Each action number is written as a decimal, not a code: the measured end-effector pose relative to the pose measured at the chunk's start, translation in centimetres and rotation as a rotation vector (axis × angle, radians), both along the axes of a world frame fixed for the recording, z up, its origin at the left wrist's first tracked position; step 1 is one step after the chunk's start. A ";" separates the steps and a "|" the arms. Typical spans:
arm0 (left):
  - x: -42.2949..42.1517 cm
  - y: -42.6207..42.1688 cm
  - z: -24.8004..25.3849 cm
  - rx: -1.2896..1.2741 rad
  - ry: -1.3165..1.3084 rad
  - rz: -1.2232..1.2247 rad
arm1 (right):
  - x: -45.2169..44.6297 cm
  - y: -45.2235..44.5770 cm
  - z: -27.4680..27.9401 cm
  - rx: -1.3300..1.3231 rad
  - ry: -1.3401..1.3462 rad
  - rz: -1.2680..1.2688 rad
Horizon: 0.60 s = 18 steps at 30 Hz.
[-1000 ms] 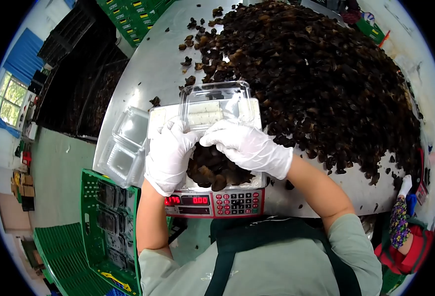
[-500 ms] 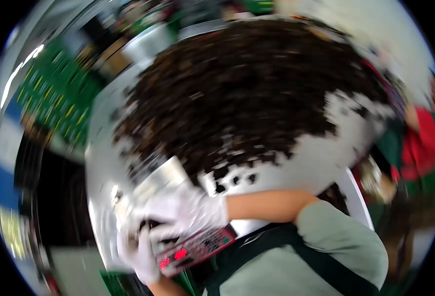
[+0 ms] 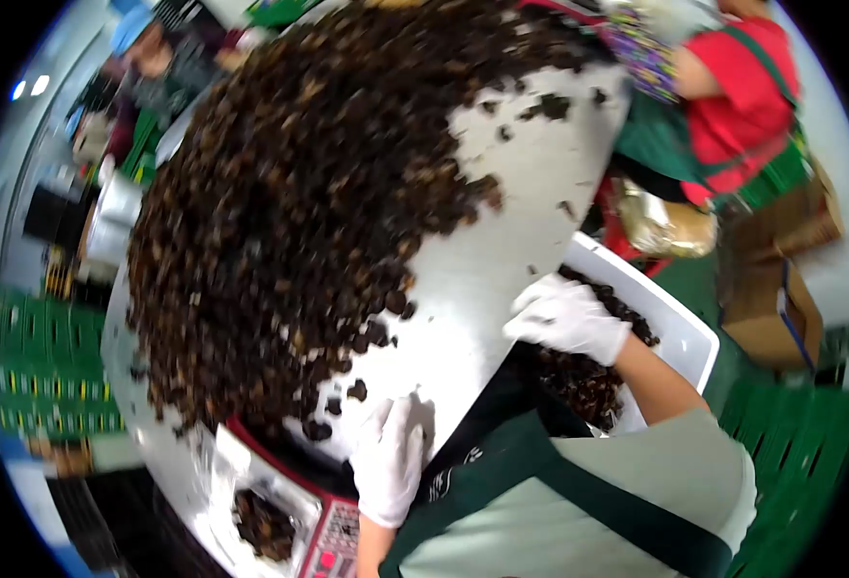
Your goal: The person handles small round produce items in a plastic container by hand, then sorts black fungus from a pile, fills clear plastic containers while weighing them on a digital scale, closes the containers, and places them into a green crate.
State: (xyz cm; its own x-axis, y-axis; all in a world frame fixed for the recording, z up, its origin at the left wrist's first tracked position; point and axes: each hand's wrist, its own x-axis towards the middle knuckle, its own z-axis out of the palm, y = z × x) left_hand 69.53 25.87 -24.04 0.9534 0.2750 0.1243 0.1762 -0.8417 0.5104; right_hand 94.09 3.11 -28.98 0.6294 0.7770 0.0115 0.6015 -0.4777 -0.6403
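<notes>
My left hand, in a white glove, rests at the near edge of the metal table, fingers stretched out, with nothing seen in it. Beside it stands a red and white digital scale. A clear plastic package with dark pieces inside lies on the scale. My right hand, also gloved in white, reaches to the table edge beside a white tub of dark pieces. Its fingers are extended and apart. A big heap of dark brown pieces, like dried mushrooms, covers much of the table.
A person in a red shirt stands at the right side of the table. Another person in a blue cap is at the far left. Green crates are stacked at left. Cardboard boxes stand on the floor at right.
My view has turned to the right. Both hands were together by the scale; now they are apart, the right one over by the tub. The filled package on the scale has come into view.
</notes>
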 end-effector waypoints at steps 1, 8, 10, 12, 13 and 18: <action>0.1 -0.1 -1.0 0.034 0.012 -0.012 | 0.8 -1.0 -1.5 0.081 -0.135 -0.038; -0.6 -2.1 -6.4 0.080 0.017 0.057 | -0.1 9.6 -2.6 0.177 -0.137 0.035; -0.8 -2.0 -7.2 0.075 -0.012 0.096 | -1.1 13.4 -3.0 0.159 -0.172 0.164; -1.1 -1.7 -7.6 0.014 -0.038 0.071 | -1.8 16.4 -3.2 0.198 -0.194 0.246; -1.1 -1.5 -8.1 0.021 -0.072 0.061 | -2.3 17.8 -3.1 0.237 -0.221 0.316; -2.0 -1.2 -9.0 -0.024 -0.205 0.076 | -2.9 20.7 -4.0 0.310 -0.210 0.383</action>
